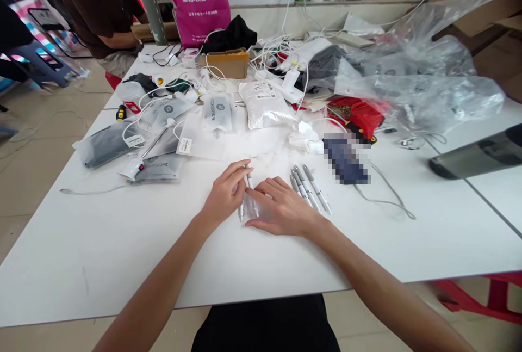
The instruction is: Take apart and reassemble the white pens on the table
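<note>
My left hand (225,193) is closed, its thumb and fingers around a slim white-and-grey pen (249,176) near its upper end. Beside it, the lower end of another pen (241,212) shows below my fingers. My right hand (282,208) lies low over the table, thumb and index finger apart, the index fingertip close to the pens. Between that thumb and finger is a translucent patch, perhaps thin plastic film (263,212), partly hidden by the hand. Just right of it, several similar pens (312,186) lie side by side on the white table (261,265).
A blurred dark-blue object (346,160) and a grey cable (387,199) lie to the right, near a dark bottle (481,150). Packaged pouches (108,142), a silver-white packet (267,104), tangled white cables and clear plastic bags (428,91) crowd the back. A person (98,12) sits at the far left.
</note>
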{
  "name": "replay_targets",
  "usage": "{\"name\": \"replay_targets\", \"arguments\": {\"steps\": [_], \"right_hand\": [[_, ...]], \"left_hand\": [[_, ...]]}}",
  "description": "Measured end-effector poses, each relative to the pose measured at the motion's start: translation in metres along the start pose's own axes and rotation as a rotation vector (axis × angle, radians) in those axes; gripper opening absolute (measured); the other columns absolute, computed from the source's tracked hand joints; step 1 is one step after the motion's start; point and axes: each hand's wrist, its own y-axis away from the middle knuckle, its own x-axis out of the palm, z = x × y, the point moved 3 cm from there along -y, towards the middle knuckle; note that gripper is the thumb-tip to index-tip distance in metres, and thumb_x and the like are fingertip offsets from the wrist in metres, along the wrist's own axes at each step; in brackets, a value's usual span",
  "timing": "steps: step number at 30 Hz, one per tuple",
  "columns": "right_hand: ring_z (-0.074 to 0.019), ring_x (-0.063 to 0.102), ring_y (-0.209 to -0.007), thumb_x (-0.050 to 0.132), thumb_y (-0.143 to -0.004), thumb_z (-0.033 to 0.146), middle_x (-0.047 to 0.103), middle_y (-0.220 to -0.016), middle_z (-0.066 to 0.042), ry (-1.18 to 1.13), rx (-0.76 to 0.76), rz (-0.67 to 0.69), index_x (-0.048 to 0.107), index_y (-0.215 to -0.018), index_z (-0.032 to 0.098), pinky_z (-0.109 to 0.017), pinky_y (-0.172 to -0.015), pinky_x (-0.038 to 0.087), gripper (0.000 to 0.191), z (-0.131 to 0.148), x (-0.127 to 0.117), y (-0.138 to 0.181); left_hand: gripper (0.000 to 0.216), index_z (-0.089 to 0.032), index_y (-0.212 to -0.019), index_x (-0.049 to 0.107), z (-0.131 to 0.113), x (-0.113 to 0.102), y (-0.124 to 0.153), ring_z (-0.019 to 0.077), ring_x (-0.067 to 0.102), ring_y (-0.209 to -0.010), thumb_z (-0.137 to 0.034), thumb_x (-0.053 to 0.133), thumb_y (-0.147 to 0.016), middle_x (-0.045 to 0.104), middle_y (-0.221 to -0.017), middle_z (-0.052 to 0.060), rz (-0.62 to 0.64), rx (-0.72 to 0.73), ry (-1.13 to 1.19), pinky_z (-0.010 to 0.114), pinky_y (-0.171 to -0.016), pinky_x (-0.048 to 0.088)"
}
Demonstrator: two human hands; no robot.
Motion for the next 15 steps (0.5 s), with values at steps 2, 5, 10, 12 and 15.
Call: {"name": "replay_targets", "arguments": {"steps": [2, 5, 10, 12, 15], "right_hand": [[-0.0281, 0.059, -0.095, 0.059, -0.104, 0.054, 0.067, -0.105, -0.015, 0.008, 0.036, 0.045, 0.063, -0.132, 0.009, -0.045, -0.087, 0.052, 0.054, 0.0, 0.004, 0.002], [-0.0284, 0.058, -0.094, 0.053, -0.107, 0.052, 0.066, -0.105, -0.015, 0.013, 0.086, 0.103, 0.061, -0.136, 0.007, -0.045, -0.086, 0.052, 0.055, 0.0, 0.008, 0.004], [-0.029, 0.055, -0.095, 0.051, -0.108, 0.051, 0.064, -0.107, -0.016, 0.002, 0.109, 0.16, 0.061, -0.135, 0.006, -0.046, -0.086, 0.052, 0.054, 0.002, 0.012, 0.006], [-0.0289, 0.055, -0.095, 0.048, -0.109, 0.047, 0.064, -0.106, -0.016, 0.0, 0.107, 0.157, 0.062, -0.133, 0.007, -0.046, -0.085, 0.052, 0.049, 0.003, 0.012, 0.005], [-0.0291, 0.055, -0.095, 0.047, -0.11, 0.047, 0.064, -0.106, -0.016, 0.004, 0.102, 0.134, 0.06, -0.136, 0.006, -0.047, -0.085, 0.051, 0.05, 0.003, 0.012, 0.005]], "left_hand": [[0.03, -0.023, -0.131, 0.069, 0.001, 0.001, -0.003, 0.0232, 0.067, -0.131, -0.021, 0.051, -0.107, 0.068, -0.142, 0.01, 0.031, -0.066, -0.013, 0.041, -0.11, 0.057], [0.029, -0.024, -0.133, 0.067, 0.005, 0.004, -0.004, 0.0246, 0.064, -0.134, -0.025, 0.056, -0.107, 0.07, -0.141, 0.009, 0.093, -0.129, -0.047, 0.046, -0.115, 0.054], [0.028, -0.026, -0.132, 0.068, 0.011, 0.008, -0.004, 0.0241, 0.063, -0.131, -0.025, 0.056, -0.107, 0.071, -0.139, 0.007, 0.144, -0.112, -0.097, 0.047, -0.113, 0.054], [0.03, -0.025, -0.135, 0.065, 0.011, 0.009, -0.004, 0.0241, 0.06, -0.132, -0.025, 0.057, -0.107, 0.071, -0.139, 0.006, 0.156, -0.109, -0.119, 0.047, -0.113, 0.054], [0.031, -0.025, -0.137, 0.064, 0.011, 0.009, -0.004, 0.0259, 0.055, -0.134, -0.028, 0.055, -0.108, 0.067, -0.142, 0.008, 0.16, -0.118, -0.16, 0.049, -0.115, 0.052]]}}
